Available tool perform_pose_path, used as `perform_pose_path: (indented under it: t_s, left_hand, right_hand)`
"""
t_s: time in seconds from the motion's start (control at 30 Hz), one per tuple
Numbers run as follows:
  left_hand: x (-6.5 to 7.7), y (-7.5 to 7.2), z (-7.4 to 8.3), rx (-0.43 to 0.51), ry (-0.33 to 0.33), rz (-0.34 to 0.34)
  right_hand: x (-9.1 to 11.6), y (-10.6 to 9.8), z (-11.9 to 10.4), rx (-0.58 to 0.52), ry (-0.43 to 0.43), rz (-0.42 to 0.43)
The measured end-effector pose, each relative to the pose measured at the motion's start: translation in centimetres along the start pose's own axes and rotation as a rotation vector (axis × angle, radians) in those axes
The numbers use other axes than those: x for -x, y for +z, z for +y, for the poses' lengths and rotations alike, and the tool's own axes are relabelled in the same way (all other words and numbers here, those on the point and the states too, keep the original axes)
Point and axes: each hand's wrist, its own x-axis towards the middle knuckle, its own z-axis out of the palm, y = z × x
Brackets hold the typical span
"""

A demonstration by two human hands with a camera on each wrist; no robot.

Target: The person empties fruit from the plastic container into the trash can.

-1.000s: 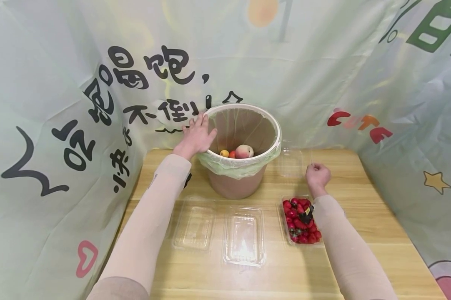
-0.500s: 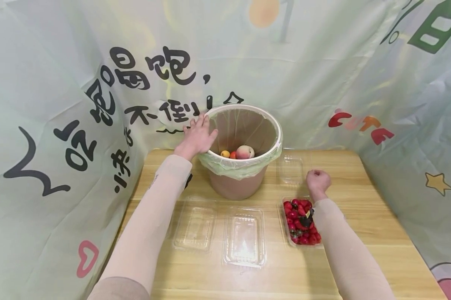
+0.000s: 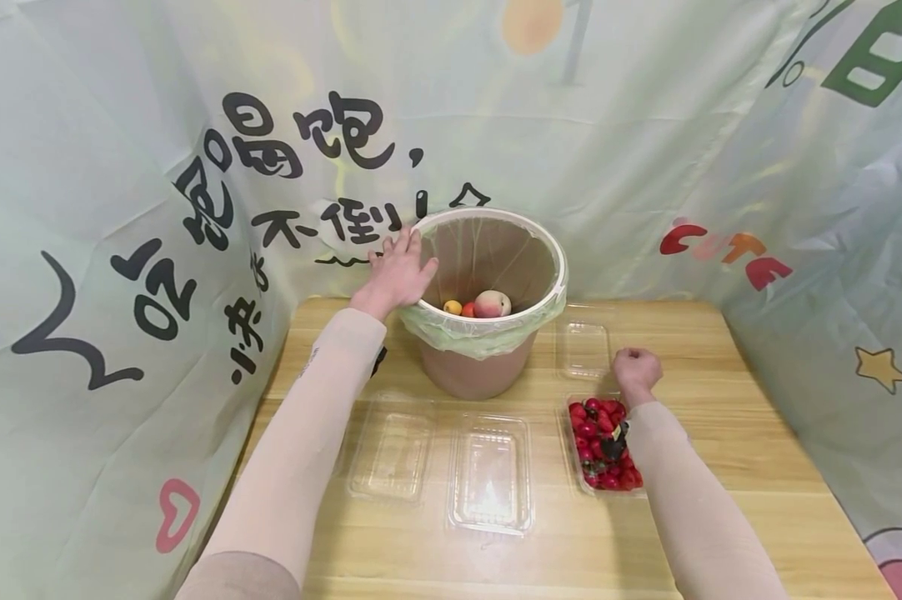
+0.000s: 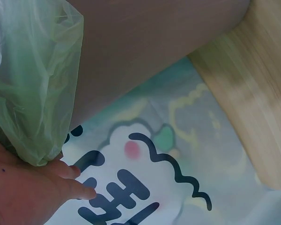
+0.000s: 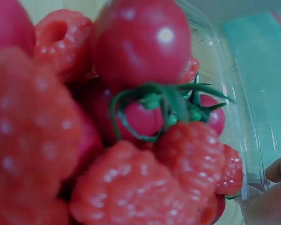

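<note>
My left hand [image 3: 397,277] rests on the left rim of a brown bucket [image 3: 475,371], fingers fairly straight and spread, thumb over the inside. A pale green bag [image 4: 42,89] lines the bucket and folds over its rim. Inside lie a peach [image 3: 493,304], a small yellow fruit [image 3: 452,308] and a red one. My right hand [image 3: 637,371] has curled fingers and pinches the edge of a clear plastic container [image 3: 586,348] to the bucket's right. Just nearer stands a clear box of raspberries [image 5: 124,187] and cherry tomatoes [image 5: 143,42], partly covered by my right wrist.
Two more clear plastic containers lie on the wooden table [image 3: 571,558] in front of the bucket, one at left [image 3: 393,454] and one in the middle [image 3: 491,475]. Printed cloth [image 3: 601,150] walls surround the table at the back and both sides.
My right hand has drawn back a little toward me, and the clear container beside the bucket has slid nearer with it. The left hand stays on the bucket rim.
</note>
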Motion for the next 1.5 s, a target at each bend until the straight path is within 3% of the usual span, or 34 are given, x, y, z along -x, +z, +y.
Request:
perform_pose_path:
  t_s: [0.5, 0.8, 1.2, 1.5]
  left_hand:
    - [-0.1, 0.0, 0.0, -0.001, -0.001, 0.006]
    - [0.0, 0.0, 0.0, -0.001, -0.008, -0.001]
    - [0.0, 0.0, 0.0, 0.002, -0.006, -0.001]
    - [0.0, 0.0, 0.0, 0.011, 0.000, 0.000]
  right_hand:
    - [-0.3, -0.1, 0.6, 0.025, 0.007, -0.019]
    - [-0.5, -1.4, 1.4, 0.092, 0.010, -0.067]
    - [-0.1, -5.1, 2.9, 0.254, -0.185, -0.066]
    - [1.8, -7.2, 5.1, 0.293, -0.264, -0.228]
